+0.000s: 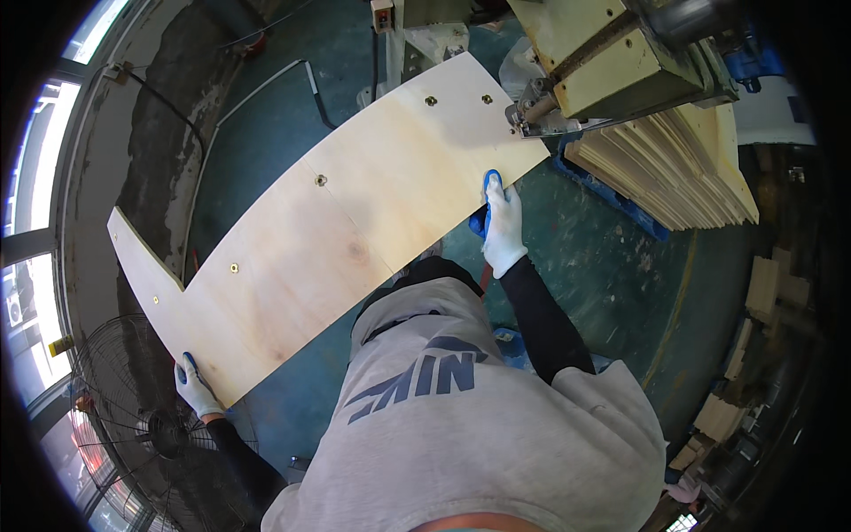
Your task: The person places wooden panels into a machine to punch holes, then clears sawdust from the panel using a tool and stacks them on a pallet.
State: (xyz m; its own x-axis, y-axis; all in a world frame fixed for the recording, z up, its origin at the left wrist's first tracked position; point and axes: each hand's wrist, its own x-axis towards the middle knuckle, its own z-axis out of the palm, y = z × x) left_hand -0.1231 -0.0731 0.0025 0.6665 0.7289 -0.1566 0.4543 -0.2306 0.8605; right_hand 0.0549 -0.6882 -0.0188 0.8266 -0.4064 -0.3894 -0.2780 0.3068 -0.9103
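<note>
Nearest the body, the gloved left hand (197, 387) has its fingers curled tight over the lower corner of a long L-shaped plywood panel (337, 222), beside a standing fan (151, 426); the right hand (503, 226) clamps the panel's near edge farther up. Beyond, the panel's far end rests under the machine head (603, 75) — next to a stack of cut boards (683, 168). With so much panel unsupported, I judge it could sag or twist — shifting beneath the head.
</note>
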